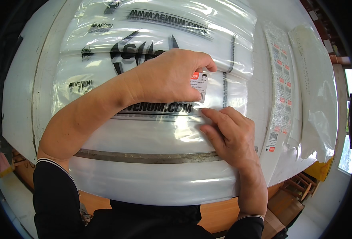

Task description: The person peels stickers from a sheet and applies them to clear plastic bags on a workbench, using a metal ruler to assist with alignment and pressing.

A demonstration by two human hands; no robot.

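Note:
Stacked clear plastic bags point(152, 133) with black print lie across the table in front of me. On the upper bag is a small white-and-red label sticker point(200, 84). My left hand point(172, 75) reaches over from the left, back up. Its thumb and fingers are apart, curved around the label; whether a fingertip grips its edge is hidden. Just below and to the right, my right hand point(233, 133) rests near the bag surface, index finger and thumb apart with nothing visible between them. A dark metal strip point(152, 157) crosses the bags nearer to me.
On the right lies a label sheet point(279, 79) with red-and-white stickers, beside a whitish plastic sleeve point(317, 87). Cardboard boxes point(283, 209) and a wooden stool point(299, 186) stand below the table's right edge. The white table point(22, 91) curves away on the left.

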